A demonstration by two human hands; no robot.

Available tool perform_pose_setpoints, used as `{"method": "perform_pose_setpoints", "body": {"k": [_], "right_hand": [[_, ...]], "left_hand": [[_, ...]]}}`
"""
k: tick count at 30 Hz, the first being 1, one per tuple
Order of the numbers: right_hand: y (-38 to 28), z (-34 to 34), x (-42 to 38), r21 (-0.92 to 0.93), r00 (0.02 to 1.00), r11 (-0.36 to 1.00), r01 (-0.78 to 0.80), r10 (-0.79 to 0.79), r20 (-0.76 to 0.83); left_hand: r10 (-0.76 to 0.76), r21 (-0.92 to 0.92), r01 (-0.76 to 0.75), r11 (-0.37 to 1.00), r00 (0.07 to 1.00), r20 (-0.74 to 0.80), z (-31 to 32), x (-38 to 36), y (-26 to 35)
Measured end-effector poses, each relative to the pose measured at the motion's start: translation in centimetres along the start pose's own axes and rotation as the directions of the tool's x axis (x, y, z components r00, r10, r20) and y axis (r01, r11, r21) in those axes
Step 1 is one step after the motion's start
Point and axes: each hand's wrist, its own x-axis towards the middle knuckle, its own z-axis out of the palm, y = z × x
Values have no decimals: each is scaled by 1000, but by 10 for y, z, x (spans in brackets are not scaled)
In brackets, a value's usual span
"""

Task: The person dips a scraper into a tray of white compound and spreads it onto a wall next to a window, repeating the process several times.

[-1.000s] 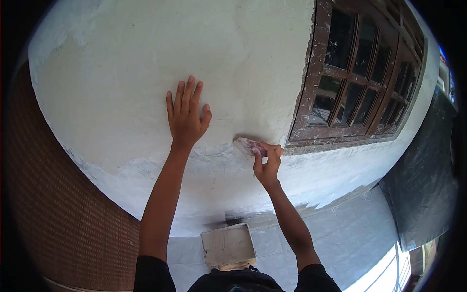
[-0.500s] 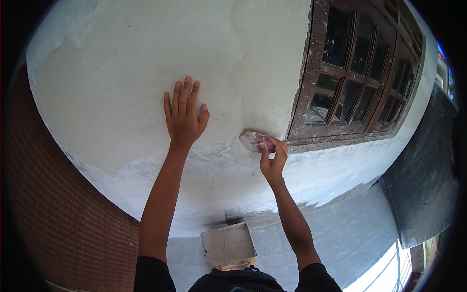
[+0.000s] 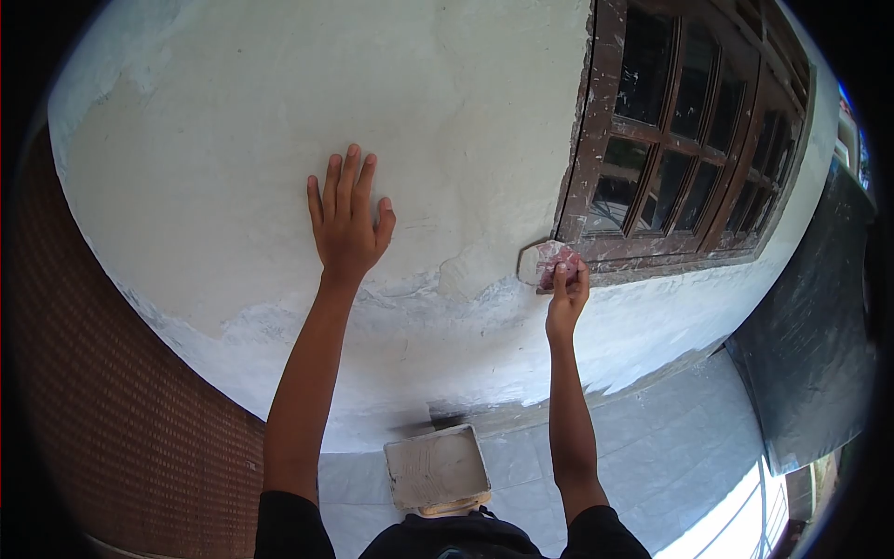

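My left hand (image 3: 349, 228) lies flat on the off-white plastered wall (image 3: 214, 186), its fingers spread and pointing up. Between the thumb and fingers of my right hand (image 3: 568, 303) is a flat putty scraper (image 3: 540, 264), smeared red and white. The scraper rests on the wall at the lower left corner of the brown window frame (image 3: 596, 253). A small patch of fresh putty (image 3: 461, 275) shows on the wall left of the scraper. Rough, whiter patches run along the wall below both hands.
A shallow tray (image 3: 389, 470) coated in putty stands below me, near the foot of the wall. Grey sheeting (image 3: 643, 456) covers the floor. Woven brown matting (image 3: 140, 401) is on the left, and a dark sheet (image 3: 801, 335) hangs on the right.
My right hand has moved right with the scraper, from the putty patch to the window frame's corner. My left hand stays flat on the wall, hardly shifted.
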Motion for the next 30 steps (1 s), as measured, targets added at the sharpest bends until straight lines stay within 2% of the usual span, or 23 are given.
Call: {"method": "perform_pose_setpoints", "body": {"k": [2,4,6,8,10,13,14,16,17,18,21,24,25,27,30], "right_hand": [[6,-3,10,3,999,999,-35,35,-12],[10,-11,20,119,994,993,26,-13,-107],[3,-21,24,94,990,996,7,7,-144],[0,-27,25,167,983,984,67,-36,-180],[-3,-18,15,152,988,987,53,-30,-150],[-4,1,-3,50,999,998,46,-47,20],[2,-2,-1,51,999,998,44,-45,19],[17,-4,5,-1,990,996,87,-86,-113],[1,0,7,147,971,987,62,-26,-239],[-6,-4,9,163,945,986,35,21,-326],[-13,-8,7,146,937,985,96,-40,-348],[-20,10,-19,-66,988,989,131,-136,-70],[-22,20,-32,-59,984,983,173,-170,48],[-21,37,-49,-277,847,814,511,-422,322],[-26,61,-69,-319,754,728,607,-401,520]], "left_hand": [[0,2,0,1000,1000,3,0,0,0],[3,8,-3,1000,1000,-1,1,0,-1],[2,9,-2,1000,1000,-4,1,1,0],[2,10,-2,1000,1000,-5,0,0,0],[5,9,-5,1000,1000,-9,1,0,0],[6,9,-6,1000,1000,-15,2,0,0],[6,9,-6,1000,1000,-13,2,0,0],[7,4,-7,1000,1000,-13,2,0,0],[6,9,-6,1000,1000,-15,1,0,-1],[5,8,-5,1000,1000,-13,1,0,0],[2,10,-2,1000,1000,-5,0,0,1],[-3,7,3,1000,1000,-1,1,0,0],[-3,4,3,1000,1000,-3,1,-1,0],[-2,6,2,1000,1000,1,1,-1,0],[0,8,0,1000,1000,1,1,-1,0]]}}
